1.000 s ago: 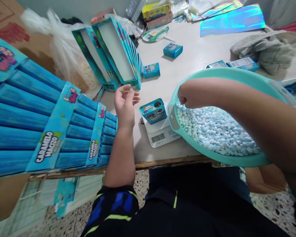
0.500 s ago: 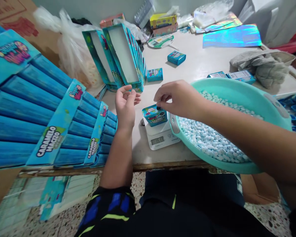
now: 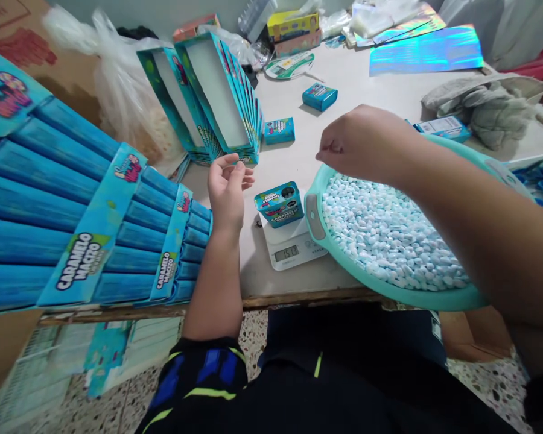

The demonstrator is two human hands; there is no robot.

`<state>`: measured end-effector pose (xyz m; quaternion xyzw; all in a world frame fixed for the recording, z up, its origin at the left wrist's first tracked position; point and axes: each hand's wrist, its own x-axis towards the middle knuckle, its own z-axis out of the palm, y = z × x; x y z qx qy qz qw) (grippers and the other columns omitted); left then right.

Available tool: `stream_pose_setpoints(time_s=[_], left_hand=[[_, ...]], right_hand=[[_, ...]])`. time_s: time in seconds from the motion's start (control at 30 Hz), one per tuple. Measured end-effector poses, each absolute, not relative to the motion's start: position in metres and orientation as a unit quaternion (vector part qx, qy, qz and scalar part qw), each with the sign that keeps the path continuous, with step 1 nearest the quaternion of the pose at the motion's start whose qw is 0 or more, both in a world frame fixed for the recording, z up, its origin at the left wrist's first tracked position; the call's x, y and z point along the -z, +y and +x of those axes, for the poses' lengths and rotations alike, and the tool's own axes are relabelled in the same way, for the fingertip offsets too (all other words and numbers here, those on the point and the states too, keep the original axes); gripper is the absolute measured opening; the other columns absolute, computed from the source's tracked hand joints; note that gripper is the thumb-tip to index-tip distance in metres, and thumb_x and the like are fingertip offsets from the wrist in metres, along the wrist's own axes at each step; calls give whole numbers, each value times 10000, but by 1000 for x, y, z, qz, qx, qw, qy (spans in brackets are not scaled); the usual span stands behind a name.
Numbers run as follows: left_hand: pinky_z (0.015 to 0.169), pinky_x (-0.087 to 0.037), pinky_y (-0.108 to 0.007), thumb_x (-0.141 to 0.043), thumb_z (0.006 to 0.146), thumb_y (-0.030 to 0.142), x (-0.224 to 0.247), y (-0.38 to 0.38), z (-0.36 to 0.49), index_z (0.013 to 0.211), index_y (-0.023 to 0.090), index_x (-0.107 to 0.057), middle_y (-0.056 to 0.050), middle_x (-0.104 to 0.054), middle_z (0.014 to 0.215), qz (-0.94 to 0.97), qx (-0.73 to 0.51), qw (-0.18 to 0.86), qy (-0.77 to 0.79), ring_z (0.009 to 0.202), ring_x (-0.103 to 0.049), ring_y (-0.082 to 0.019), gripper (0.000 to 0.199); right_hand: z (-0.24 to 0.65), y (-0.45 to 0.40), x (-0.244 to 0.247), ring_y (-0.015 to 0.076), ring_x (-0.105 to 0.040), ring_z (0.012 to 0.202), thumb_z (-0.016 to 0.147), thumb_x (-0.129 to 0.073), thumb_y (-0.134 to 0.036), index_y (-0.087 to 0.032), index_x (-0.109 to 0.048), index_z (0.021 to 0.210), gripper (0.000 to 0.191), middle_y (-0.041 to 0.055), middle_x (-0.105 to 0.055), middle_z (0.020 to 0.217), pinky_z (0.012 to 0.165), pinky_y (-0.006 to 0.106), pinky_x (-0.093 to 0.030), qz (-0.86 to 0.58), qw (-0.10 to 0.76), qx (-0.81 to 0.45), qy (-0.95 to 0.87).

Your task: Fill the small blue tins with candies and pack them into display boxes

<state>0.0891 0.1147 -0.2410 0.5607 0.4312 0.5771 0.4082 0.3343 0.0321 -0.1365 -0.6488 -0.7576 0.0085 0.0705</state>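
Saw nearest, on the desk (image 3: pixel 259 278), a scale (image 3: pixel 294 246) bearing an upright blue box (image 3: pixel 279 208), just beside a turquoise basin (image 3: pixel 382 288) of pale candies (image 3: pixel 389 232). Found that box just right of the left hand (image 3: pixel 227 190), loosely curled, half open, with nothing visible inside it. Placed it left of, and lower than, the right hand (image 3: pixel 355 141), curled nearly closed above the basin; could not tell any contents. Noted farther back a flat carton (image 3: pixel 279 131).

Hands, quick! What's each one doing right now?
Left hand: open, loosely curled, nothing seen in it.
Right hand: closed, fingers curled; whether it holds anything can't be told.
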Motion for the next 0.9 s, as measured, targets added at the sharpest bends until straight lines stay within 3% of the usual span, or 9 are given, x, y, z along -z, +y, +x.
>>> stream_pose_setpoints(time_s=[0.17,0.3,0.53,0.77,0.9], left_hand=[[657,-540,-238,-713,891,397,241,113,90,1039,246,-609,-8,-697,838,579,-558,397,442,706,-660,-131,235],[663,-539,-239,-718,891,406,239,113,89,1016,246,-618,-11,-694,835,580,-564,390,440,707,-659,-130,226],[658,-535,-238,-718,894,447,238,114,87,1019,258,-622,-12,-687,844,578,-561,384,451,714,-659,-127,246],[659,-538,-248,-713,894,423,239,113,87,1012,254,-638,-16,-688,831,583,-567,390,432,698,-651,-129,220],[674,-547,-249,-720,891,445,237,112,86,1010,257,-641,-17,-692,841,584,-561,390,439,709,-657,-129,236]], right_hand=[[348,43,161,254,-665,812,931,-685,-399,-149,-770,883,269,99,-705,799,735,365,-494,-627,-103,-126,-761],[357,55,195,225,-671,880,927,-707,-502,-165,-741,767,375,72,-712,849,778,351,-488,-573,-21,-187,-798],[365,64,218,216,-678,901,935,-715,-475,-164,-719,673,407,63,-720,867,765,351,-496,-571,126,-179,-791],[360,52,196,171,-657,817,915,-722,-348,-144,-685,574,399,48,-714,776,689,319,-451,-575,-13,-203,-793],[358,48,187,125,-628,768,989,-605,-338,-116,-635,517,522,37,-697,731,661,317,-406,-592,-6,-195,-782]])
